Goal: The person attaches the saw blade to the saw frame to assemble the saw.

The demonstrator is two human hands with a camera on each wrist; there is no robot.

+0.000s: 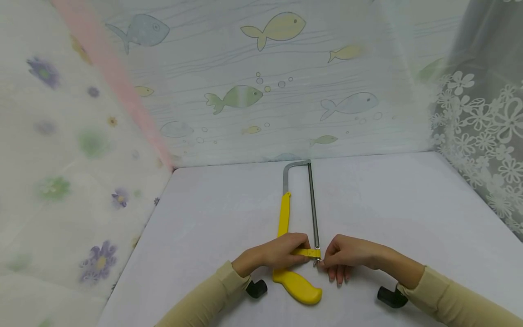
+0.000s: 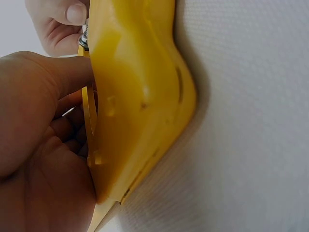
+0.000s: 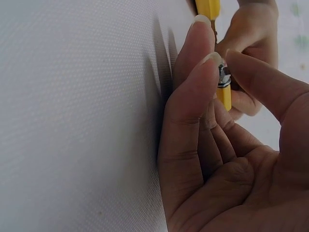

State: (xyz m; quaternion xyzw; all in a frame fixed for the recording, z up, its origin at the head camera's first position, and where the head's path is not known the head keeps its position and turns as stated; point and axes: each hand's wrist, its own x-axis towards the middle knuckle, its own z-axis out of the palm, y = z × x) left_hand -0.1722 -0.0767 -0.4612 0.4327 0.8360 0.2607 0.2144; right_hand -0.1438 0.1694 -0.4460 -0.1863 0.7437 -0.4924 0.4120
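A hacksaw with a yellow handle (image 1: 300,288) and a grey metal bow (image 1: 285,179) lies flat on a white table, its far end pointing away from me. Along its right side runs the dark blade (image 1: 313,204). My left hand (image 1: 286,250) grips the yellow frame by the short crossbar (image 1: 307,252) just above the handle. At the near end of the blade, my right hand (image 1: 347,252) pinches a small metal wing nut (image 3: 223,76) between thumb and fingertip. The fingers partly cover the nut, and the left hand hides part of the frame.
White cloth covers the table (image 1: 212,204). A fish-printed curtain (image 1: 184,68) hangs behind it, a flowered curtain (image 1: 61,150) at left and a lace one (image 1: 490,118) at right. Black wrist mounts (image 1: 392,297) sit under both sleeves.
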